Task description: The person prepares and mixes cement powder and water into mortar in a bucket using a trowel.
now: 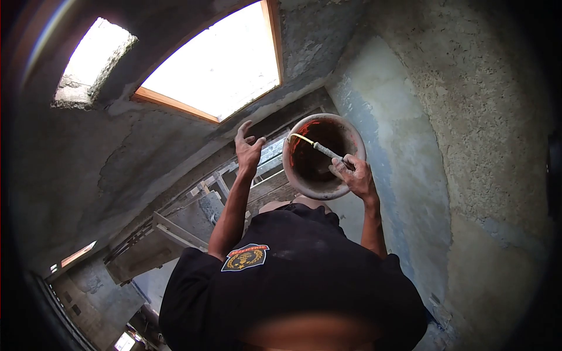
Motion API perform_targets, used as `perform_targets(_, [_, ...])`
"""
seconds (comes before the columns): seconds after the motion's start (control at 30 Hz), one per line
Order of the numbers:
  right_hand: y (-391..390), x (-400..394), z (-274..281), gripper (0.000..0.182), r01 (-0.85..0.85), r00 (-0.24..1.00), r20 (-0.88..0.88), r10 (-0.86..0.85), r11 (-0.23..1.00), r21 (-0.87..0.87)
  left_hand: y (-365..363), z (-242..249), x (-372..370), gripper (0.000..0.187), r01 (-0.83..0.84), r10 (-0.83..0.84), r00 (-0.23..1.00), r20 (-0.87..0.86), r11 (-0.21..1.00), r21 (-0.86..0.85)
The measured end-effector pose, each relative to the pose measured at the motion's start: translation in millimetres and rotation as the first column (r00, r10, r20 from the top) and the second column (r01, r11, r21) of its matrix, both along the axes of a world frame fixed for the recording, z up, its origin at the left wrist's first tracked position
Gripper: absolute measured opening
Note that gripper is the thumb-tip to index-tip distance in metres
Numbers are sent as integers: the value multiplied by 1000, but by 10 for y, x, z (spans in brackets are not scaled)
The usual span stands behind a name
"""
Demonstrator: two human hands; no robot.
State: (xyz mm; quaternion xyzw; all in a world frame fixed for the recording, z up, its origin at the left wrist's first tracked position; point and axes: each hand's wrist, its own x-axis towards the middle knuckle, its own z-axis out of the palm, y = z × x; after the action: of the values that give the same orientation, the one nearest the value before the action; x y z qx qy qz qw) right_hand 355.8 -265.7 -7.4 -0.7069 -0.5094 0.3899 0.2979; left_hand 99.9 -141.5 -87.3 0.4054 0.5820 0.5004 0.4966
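- Two things fill your view beside the bucket (324,157): a rough plastered wall (468,117) to its right, and a person in a black shirt (293,275) below it.
- The bucket sits raised above that person's head, mouth toward you.
- Their right hand (353,175) grips its handle (319,146) at the rim.
- Their left hand (248,149), left of the bucket, is open and empty.

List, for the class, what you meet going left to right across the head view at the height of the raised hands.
Grey concrete wall → open hand → round bucket with a hand at its rim → rough plastered wall.
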Motion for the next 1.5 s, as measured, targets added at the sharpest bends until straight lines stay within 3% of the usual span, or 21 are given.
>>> perform_targets(0.07, [-10, -19, 0, 44, 1, 1000, 6, -1, 1000, 9, 2, -61, -113, 41, 127, -142, 973, -181, 988, -91])
perform_targets(0.13, [-3, -22, 4, 44, 7, 1000, 13, -7, 1000, 22, 1, -318, -183, 28, 123, -127, 985, -117, 992, -40])
perform_targets(0.2, [-8, -23, 18, 44, 25, 999, -40, -25, 1000, -4, 6, -445, -245, 19, 68, -102, 970, -222, 985, -158])
perform_targets(0.23, [-12, -23, 19, 44, 22, 999, -41, -23, 1000, -10, -8, -455, -333, 27, 5, -35, 995, -92, 951, -309])
perform_targets(0.27, [-8, -24, 18, 43, 27, 998, -47, -28, 999, -18, -46, -488, -340, 27, 1, -32, 995, -93, 950, -313])
perform_targets(0.33, [-12, -27, 20, 43, 28, 998, -54, -29, 999, -29, -142, -646, -348, 29, 60, -192, 840, -507, 962, -265])
perform_targets(0.37, [-9, -32, 24, 43, 30, 998, -57, -31, 999, -25, -207, -775, -383, 26, 83, -192, 787, -587, 975, -208])
perform_targets(0.4, [-10, -36, 28, 43, 35, 998, -60, -36, 999, -20, -218, -830, -430, 24, 95, -343, 714, -610, 911, -400])
perform_targets(0.47, [-11, -42, 34, 42, 40, 998, -54, -40, 999, -8, -345, -1367, -632, 52, 405, -292, 455, -841, 909, -96])
perform_targets(0.5, [-17, -53, 36, 42, 43, 998, -48, -43, 999, 2, -401, -1383, -616, 52, 406, -295, 452, -842, 908, -101])
perform_targets(0.57, [-14, -64, 43, 42, 51, 997, -60, -51, 999, -9, -557, -1435, -541, 70, 166, -388, 501, -774, 920, -354])
perform_targets(0.6, [-1, -60, 46, 41, 59, 996, -68, -60, 998, -13, -617, -1547, -594, 70, 163, -391, 503, -771, 919, -360])
perform_targets(0.67, [49, -78, 66, 38, 34, 999, -27, -32, 997, 69, -728, -1863, -773, 62, 268, -617, 330, -714, 787, -556])
perform_targets(0.77, [137, -99, 84, 34, 91, 993, -88, -79, 987, 135, -905, -2002, -858, 62, 316, -759, 280, -588, 651, -690])
perform_targets(0.93, [248, -104, 255, 29, 119, 982, -166, -91, 978, 169, -1052, -2418, -796, 56, 300, -721, 243, -649, 693, -656])
perform_targets(1.0, [275, -84, 226, 28, 131, 970, -219, -105, 985, 109, -1103, -2593, -671, 57, 206, -761, 332, -558, 635, -744])
perform_targets(1.07, [360, -70, 200, 28, 150, 967, -230, -114, 978, 143, -1156, -2488, -524, 59, 134, -735, 255, -629, 671, -729])
perform_targets(1.17, [499, -59, 129, 28, 164, 965, -237, -115, 966, 200, -1226, -2373, -433, 55, 116, -575, 253, -778, 817, -565])
perform_targets(1.33, [646, -28, -120, 27, 175, 972, -200, -121, 944, 278, -1292, -2369, -413, 51, 53, -518, 189, -834, 853, -518])
perform_targets(1.43, [750, -47, -198, 27, 268, 938, -303, -170, 909, 319, -1295, -2423, -381, 47, 14, -395, 181, -901, 917, -399])
perform_targets(1.5, [758, -36, -293, 24, 285, 944, -267, -194, 889, 358, -1340, -2458, -393, 46, 42, -396, 219, -892, 917, -397])
